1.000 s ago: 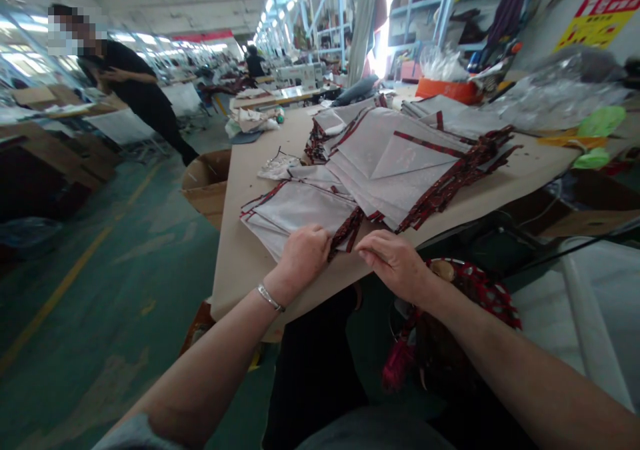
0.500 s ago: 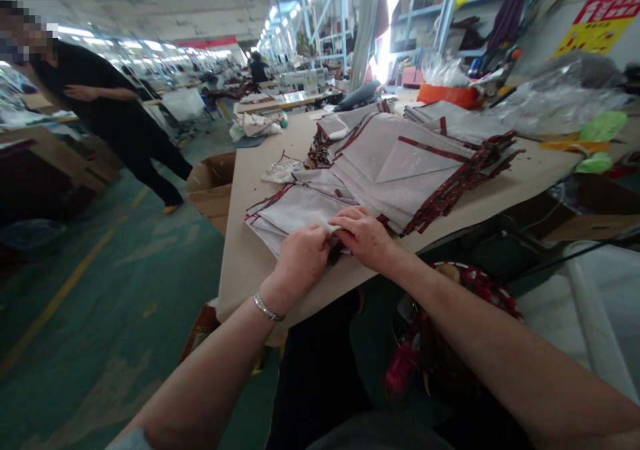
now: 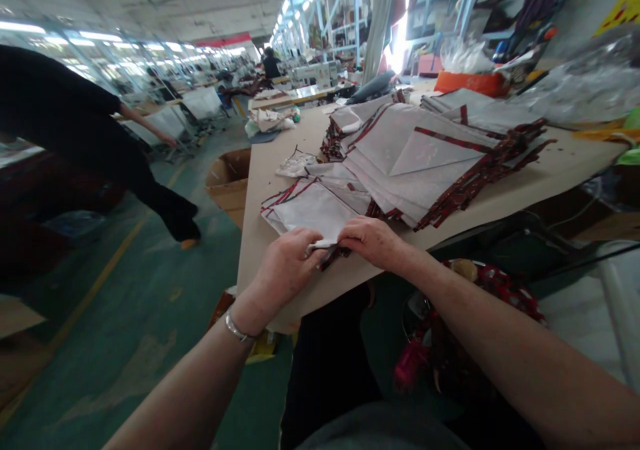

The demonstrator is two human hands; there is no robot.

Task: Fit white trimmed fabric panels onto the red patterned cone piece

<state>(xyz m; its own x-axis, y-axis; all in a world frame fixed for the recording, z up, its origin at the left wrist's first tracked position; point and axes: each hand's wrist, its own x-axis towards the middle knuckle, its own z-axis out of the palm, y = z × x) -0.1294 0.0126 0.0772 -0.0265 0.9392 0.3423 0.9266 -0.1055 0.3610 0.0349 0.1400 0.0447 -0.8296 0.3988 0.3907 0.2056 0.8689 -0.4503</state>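
The cloth point(image 3: 320, 207), pale with dark red edging, lies at the centre of the frame on the near edge of the table point(image 3: 254, 250). At the far left a co-worker in black point(image 3: 75, 117) stands away from the table. Left of centre, a cardboard box point(image 3: 226, 189) stands open just beside the table, perhaps placed there to be within reach. The person's left hand point(image 3: 286, 268) pinches the cloth's near edge between thumb and fingers; the right hand point(image 3: 373, 242), just beside it, pinches the same edge, its fingers bunched together. Such close grips probably keep the edge steady, though the fold between the fingertips is too small to read clearly. Right of centre lies a cloth pile point(image 3: 410, 163), its red edges gathered to one side, likely for easy sorting. Behind it, at upper right, sits an orange tub point(image 3: 470, 84).
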